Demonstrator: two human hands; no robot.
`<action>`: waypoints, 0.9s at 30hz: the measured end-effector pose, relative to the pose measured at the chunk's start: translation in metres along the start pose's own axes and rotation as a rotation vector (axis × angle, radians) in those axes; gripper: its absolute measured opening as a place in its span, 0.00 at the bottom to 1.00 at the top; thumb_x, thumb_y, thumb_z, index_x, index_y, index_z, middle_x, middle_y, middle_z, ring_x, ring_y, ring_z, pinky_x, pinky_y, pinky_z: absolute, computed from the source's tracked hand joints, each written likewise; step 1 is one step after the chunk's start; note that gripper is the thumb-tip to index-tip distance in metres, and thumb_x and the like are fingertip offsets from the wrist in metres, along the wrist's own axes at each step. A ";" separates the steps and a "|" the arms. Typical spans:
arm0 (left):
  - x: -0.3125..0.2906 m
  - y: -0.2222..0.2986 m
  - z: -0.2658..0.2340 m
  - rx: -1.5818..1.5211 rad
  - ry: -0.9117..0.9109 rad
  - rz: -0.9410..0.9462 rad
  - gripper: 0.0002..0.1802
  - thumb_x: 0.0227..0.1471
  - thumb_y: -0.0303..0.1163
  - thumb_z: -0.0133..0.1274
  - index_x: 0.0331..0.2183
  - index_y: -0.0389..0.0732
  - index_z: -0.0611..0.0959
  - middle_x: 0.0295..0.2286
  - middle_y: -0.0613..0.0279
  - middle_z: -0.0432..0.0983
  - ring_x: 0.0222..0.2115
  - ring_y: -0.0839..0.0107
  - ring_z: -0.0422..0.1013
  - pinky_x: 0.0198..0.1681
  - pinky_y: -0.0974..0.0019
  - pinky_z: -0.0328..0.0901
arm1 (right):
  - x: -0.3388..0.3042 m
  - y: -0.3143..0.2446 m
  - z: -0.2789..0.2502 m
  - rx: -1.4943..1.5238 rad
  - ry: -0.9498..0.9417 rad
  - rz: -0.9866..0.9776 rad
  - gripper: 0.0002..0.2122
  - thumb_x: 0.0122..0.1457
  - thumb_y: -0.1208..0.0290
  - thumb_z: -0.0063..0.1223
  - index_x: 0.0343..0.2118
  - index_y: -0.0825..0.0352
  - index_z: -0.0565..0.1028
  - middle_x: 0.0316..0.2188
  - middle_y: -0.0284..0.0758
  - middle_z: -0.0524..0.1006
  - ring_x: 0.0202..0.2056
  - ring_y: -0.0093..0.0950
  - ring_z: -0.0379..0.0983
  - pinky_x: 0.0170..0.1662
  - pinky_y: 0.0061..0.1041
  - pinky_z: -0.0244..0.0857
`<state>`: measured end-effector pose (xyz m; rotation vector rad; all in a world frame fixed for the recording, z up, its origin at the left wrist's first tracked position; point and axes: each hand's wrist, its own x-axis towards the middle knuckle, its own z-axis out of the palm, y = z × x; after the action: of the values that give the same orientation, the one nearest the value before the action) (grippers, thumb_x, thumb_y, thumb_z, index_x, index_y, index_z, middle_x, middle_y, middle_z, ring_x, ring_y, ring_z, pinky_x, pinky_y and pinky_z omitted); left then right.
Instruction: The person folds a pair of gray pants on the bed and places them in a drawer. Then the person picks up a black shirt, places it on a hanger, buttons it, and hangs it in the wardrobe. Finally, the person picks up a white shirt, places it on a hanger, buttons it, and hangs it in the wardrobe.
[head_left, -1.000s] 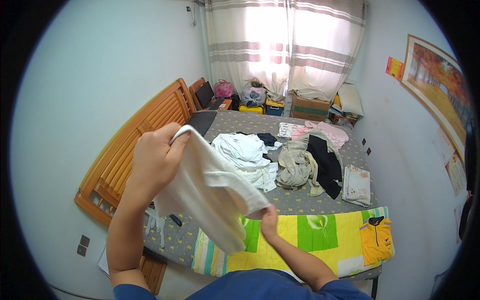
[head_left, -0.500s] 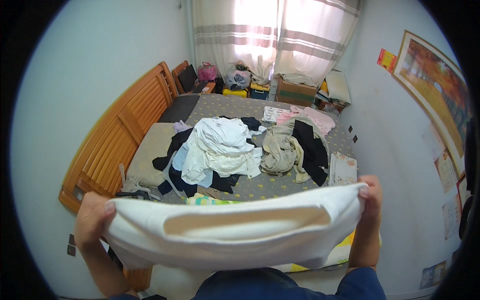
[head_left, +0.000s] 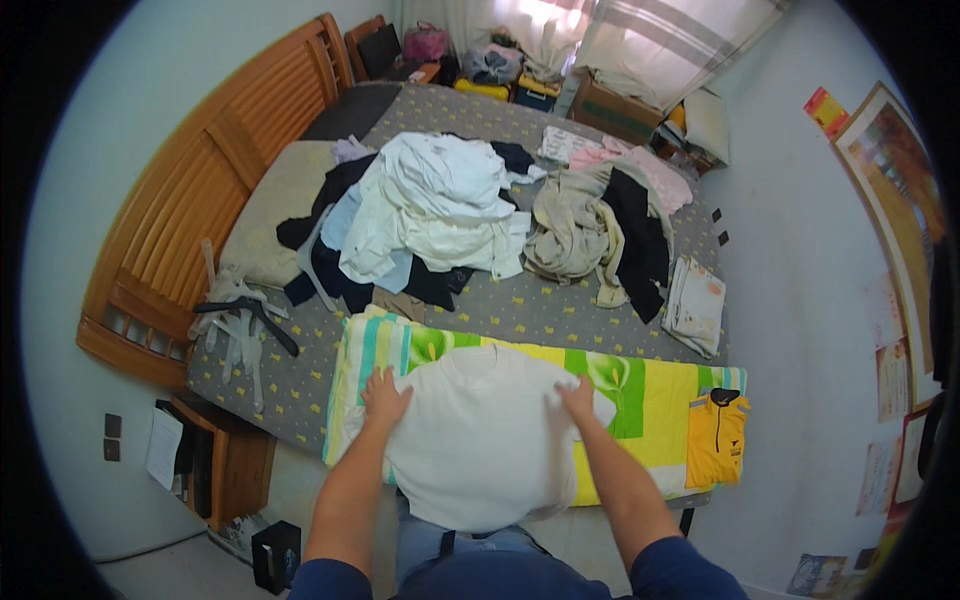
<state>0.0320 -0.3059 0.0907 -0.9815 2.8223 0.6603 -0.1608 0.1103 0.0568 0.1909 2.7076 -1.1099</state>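
A white knit sweater (head_left: pixel 485 430) lies spread on a folded green, yellow and white quilt (head_left: pixel 655 400), its collar facing away from me and its lower part over the quilt's near edge. My left hand (head_left: pixel 385 397) rests on the sweater's left shoulder, fingers spread. On the opposite shoulder lies my right hand (head_left: pixel 575 397), its fingers apart against the fabric. A short sleeve sticks out beside the right hand. To the right, a folded yellow zip-neck top (head_left: pixel 717 440) lies on the quilt.
Beyond the quilt, the bed holds a pile of white shirts (head_left: pixel 435 205) over dark clothes and a beige and black heap (head_left: pixel 600 230). Hangers (head_left: pixel 245 320) lie near the wooden headboard (head_left: pixel 215 180). A nightstand (head_left: pixel 235 460) stands at lower left.
The white sweater has come down from being held stretched up in both hands to lying on the quilt. My hands have moved closer together, and the view has tilted downward.
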 end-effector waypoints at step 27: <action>-0.166 -0.115 0.099 -0.497 -0.134 -0.178 0.24 0.52 0.42 0.59 0.49 0.40 0.82 0.53 0.46 0.74 0.51 0.52 0.73 0.54 0.55 0.67 | -0.197 0.078 0.057 -0.620 -0.318 0.041 0.31 0.47 0.58 0.60 0.55 0.63 0.71 0.63 0.48 0.62 0.65 0.43 0.57 0.57 0.60 0.56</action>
<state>0.2269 -0.2493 -0.0056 -1.1806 2.4616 1.3824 0.0541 0.1176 0.0121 -0.0304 2.5882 -0.2234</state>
